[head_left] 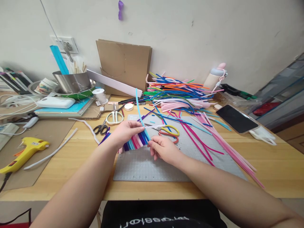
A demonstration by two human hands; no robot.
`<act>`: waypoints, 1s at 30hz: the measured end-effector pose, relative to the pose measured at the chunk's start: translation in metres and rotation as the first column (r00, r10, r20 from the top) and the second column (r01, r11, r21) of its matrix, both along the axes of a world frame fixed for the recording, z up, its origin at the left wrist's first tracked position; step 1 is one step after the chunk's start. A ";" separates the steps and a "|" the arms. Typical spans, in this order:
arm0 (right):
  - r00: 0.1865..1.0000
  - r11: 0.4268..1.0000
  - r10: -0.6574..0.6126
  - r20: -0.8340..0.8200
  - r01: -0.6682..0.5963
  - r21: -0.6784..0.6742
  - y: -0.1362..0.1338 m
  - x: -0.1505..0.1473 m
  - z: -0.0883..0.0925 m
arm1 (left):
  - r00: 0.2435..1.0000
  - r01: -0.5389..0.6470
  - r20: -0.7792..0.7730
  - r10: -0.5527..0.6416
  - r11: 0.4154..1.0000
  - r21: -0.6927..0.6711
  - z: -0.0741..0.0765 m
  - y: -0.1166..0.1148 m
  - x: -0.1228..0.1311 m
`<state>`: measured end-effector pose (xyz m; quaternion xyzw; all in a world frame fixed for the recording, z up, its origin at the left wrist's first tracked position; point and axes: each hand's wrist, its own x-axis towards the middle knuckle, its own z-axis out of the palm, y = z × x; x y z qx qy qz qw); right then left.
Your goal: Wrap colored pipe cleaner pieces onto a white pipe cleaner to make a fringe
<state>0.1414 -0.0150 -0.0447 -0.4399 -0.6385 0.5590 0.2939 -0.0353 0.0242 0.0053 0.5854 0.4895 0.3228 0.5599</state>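
My left hand (128, 131) pinches the upper edge of a row of pipe cleaners (136, 142) in purple, pink, blue and white, set side by side. A light blue pipe cleaner (138, 106) rises past its fingertips and runs down along the row's right end. My right hand (161, 147) is closed, thumb against fingers, on the lower end of that light blue pipe cleaner. A white strip (155, 126) sticks out to the right from the row. Just behind my right hand lie scissors with red and yellow handles (174, 130). The grey cutting mat (142, 171) is underneath.
A pile of coloured pipe cleaners (180, 91) is at the back, with loose pink ones (228, 148) at right. A yellow glue gun (28, 148) lies at left. White-handled scissors (114, 117), a phone (237, 118) and cardboard (123, 65) also surround the mat.
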 end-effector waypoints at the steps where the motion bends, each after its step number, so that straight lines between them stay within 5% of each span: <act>1: 1.000 1.000 -0.001 0.001 0.001 -0.004 0.000 0.000 0.000 | 1.000 -0.004 0.009 0.004 1.000 0.004 0.000 0.000 0.000; 9: 0.993 0.995 -0.034 -0.114 0.024 -0.092 0.003 0.001 -0.001 | 0.996 -0.080 0.031 0.078 0.995 0.056 -0.001 0.002 -0.002; 19: 0.999 0.998 -0.019 -0.043 0.016 -0.065 -0.001 -0.002 0.002 | 0.995 -0.091 -0.023 0.095 0.985 0.149 0.001 -0.005 0.008; 30: 0.996 0.996 -0.007 -0.091 -0.001 -0.092 0.001 -0.003 0.000 | 0.993 -0.107 -0.034 0.110 0.990 0.091 0.006 -0.008 0.011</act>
